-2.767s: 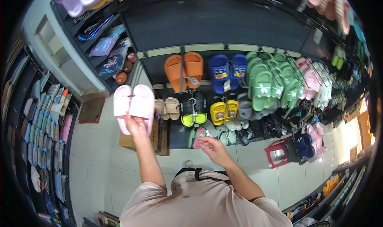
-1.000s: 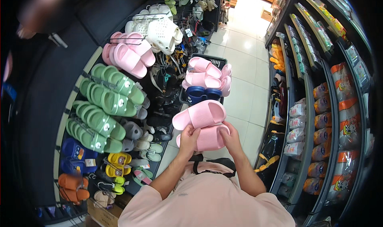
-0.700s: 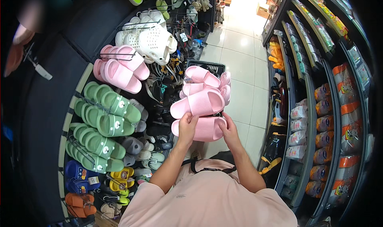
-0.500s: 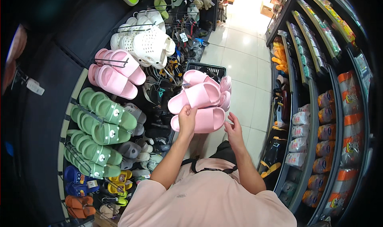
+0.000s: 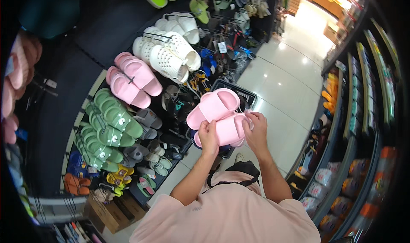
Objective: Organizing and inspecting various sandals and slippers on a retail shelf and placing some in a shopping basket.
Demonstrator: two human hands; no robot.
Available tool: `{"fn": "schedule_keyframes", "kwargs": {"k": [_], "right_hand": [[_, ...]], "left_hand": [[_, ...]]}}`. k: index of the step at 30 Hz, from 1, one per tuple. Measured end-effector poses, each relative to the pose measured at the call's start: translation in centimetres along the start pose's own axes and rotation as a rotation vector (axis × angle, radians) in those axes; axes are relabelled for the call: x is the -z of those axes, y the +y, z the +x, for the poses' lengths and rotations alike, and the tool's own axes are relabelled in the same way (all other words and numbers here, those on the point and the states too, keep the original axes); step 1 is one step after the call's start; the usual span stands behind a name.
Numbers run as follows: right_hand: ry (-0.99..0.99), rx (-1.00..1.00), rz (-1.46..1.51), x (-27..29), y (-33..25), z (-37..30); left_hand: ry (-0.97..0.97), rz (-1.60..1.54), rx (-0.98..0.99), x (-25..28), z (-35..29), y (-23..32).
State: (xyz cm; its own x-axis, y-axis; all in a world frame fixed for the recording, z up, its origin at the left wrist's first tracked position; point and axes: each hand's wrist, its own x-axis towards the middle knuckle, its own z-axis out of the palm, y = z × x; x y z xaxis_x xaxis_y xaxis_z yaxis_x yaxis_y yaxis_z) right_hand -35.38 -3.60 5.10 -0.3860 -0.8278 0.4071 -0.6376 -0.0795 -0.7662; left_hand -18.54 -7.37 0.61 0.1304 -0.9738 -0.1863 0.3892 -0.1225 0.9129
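Note:
A pair of pink slide sandals (image 5: pixel 213 106) is held up in front of me, soles down and side by side, with at least one more sandal partly hidden beneath. My left hand (image 5: pixel 208 139) is closed on their near left edge, thumb on top. At the right end of the nearer sandal, my right hand (image 5: pixel 256 132) has its fingers closed around the edge. Below and behind the sandals is a dark shopping basket (image 5: pixel 250 98), its contents mostly hidden.
On the left rack hang pink slides (image 5: pixel 136 76), white clogs (image 5: pixel 168 57) and green slides (image 5: pixel 113 136). Shelves of packaged goods (image 5: pixel 318 181) line the right side. A tiled aisle (image 5: pixel 284 72) runs ahead; a cardboard box (image 5: pixel 113 213) sits at lower left.
My right hand has come in from beside the sandals and closed on their right end. The fanned-out sandals are now stacked closer together. The view has turned, showing more of the lower left.

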Motion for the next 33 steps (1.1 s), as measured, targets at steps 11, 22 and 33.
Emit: {"fn": "schedule_keyframes", "kwargs": {"k": [11, 22, 33], "right_hand": [[-0.428, 0.368, -0.067, -3.9, -4.5, 6.4], [-0.361, 0.839, -0.122, -3.3, -15.7, 9.7], [-0.537, 0.604, 0.335, -6.1, -21.8, 9.3]], "left_hand": [[0.241, -0.12, -0.023, 0.9, -5.3, 0.0], [0.398, 0.869, -0.524, 10.7, -7.2, 10.0], [-0.08, -0.377, 0.04, 15.5, -5.4, 8.9]]}}
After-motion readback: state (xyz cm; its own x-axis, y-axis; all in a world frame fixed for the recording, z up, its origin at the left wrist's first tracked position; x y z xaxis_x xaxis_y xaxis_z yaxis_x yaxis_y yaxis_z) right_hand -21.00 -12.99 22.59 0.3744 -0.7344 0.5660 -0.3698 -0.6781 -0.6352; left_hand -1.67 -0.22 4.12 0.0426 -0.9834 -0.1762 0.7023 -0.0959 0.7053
